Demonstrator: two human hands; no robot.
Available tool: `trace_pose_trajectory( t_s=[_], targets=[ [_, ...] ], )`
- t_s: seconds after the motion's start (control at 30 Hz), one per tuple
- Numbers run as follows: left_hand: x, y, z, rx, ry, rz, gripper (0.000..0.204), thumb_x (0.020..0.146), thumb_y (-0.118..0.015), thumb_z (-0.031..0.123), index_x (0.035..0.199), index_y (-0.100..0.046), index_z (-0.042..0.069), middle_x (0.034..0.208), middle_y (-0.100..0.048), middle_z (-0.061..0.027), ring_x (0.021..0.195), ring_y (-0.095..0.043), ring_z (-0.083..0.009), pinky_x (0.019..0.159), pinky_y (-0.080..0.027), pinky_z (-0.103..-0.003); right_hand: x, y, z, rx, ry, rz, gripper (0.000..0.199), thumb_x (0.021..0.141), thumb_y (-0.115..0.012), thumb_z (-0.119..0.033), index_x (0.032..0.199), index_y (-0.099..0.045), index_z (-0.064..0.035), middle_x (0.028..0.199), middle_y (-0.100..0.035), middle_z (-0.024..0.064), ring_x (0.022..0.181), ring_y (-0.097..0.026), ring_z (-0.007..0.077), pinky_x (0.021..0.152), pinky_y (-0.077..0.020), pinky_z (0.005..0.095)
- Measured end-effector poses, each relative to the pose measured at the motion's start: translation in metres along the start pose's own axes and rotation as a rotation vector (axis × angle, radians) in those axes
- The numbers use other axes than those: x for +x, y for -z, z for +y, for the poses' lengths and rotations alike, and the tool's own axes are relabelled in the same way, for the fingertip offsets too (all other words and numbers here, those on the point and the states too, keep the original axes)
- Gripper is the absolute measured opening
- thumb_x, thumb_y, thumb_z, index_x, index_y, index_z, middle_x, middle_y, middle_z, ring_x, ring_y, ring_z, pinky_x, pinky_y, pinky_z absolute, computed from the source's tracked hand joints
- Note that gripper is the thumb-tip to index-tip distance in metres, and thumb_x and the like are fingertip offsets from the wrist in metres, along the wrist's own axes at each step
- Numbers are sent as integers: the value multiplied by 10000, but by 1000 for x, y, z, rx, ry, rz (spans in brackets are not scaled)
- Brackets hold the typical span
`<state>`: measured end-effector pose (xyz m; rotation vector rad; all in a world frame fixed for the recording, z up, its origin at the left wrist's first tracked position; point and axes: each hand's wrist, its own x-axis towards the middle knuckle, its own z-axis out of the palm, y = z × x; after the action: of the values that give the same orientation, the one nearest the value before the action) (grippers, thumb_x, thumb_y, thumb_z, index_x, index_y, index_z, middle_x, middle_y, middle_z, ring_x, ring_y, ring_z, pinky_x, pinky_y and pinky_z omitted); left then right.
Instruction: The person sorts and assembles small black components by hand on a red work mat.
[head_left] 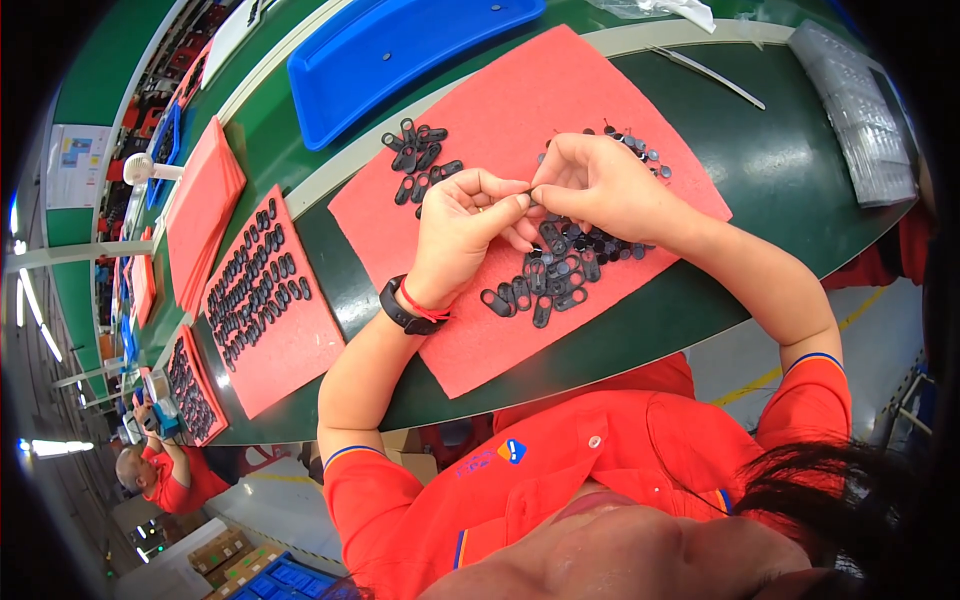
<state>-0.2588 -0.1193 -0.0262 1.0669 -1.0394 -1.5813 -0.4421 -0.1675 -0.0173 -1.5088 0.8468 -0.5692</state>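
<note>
Above a pink foam sheet [455, 345], my left hand [460, 230] and my right hand [615, 190] meet, both with fingertips pinched on a small dark part [534, 197]. The fingers cover most of it, so its exact kind cannot be made out. Under and in front of my hands lies a loose pile of black oval plastic pieces [541, 285], each with a ring-like opening at one end. Small round dark discs [610, 246] are scattered beside that pile, partly beneath my right hand. Farther back on the left, more black oval pieces [408, 155] lie in a cluster.
A blue tray [330, 95] stands beyond the sheet. Tweezers [708, 78] and clear plastic trays [850, 115] lie at the far right. On the left, a second pink sheet [265, 385] bears rows of black pieces, near stacked foam sheets [205, 205]. Another person [175, 480] sits farther left.
</note>
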Motion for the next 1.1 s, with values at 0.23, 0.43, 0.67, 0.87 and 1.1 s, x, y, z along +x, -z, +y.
trace_pose_trajectory(
  t_s=[0.23, 0.43, 0.67, 0.87, 1.1],
  targets=[
    [0, 2, -2, -18, 14, 3, 67, 835, -598, -2, 898, -591, -24, 788, -655, -127, 605, -624, -129, 506, -507, -209, -2, -1, -8, -87, -37, 17, 99, 805, -590, -85, 836, -553, 1, 748, -603, 49, 607, -543, 72, 477, -420, 203],
    [0, 2, -2, -24, 13, 0, 59, 833, -600, -5, 889, -593, -23, 771, -653, -123, 587, -621, -129, 500, -502, -210, 1, -1, -2, -85, -13, 0, 95, 803, -588, -64, 832, -546, 16, 777, -607, 67, 709, -584, 113, 630, -474, 243],
    [2, 3, -2, -21, 14, -6, 54, 833, -601, -3, 884, -594, -21, 774, -652, -128, 586, -621, -131, 506, -504, -211, 2, 0, -3, -115, -13, -8, 93, 806, -589, -54, 835, -547, 22, 784, -609, 73, 742, -600, 123, 675, -488, 252],
    [1, 2, -2, -16, -19, -8, 61, 827, -590, -12, 869, -570, -51, 788, -653, -154, 595, -633, -145, 526, -531, -224, 4, 0, 3, 25, -6, -13, 89, 814, -587, -52, 833, -546, 25, 790, -616, 79, 761, -615, 129, 702, -500, 252],
    [-2, 0, -4, 31, -24, -12, 72, 838, -592, -1, 888, -570, -47, 783, -644, -136, 581, -615, -129, 494, -515, -219, -2, -4, -5, -212, 39, 58, 127, 760, -625, -80, 795, -546, 13, 732, -608, 81, 658, -570, 116, 600, -454, 263]
  ],
)
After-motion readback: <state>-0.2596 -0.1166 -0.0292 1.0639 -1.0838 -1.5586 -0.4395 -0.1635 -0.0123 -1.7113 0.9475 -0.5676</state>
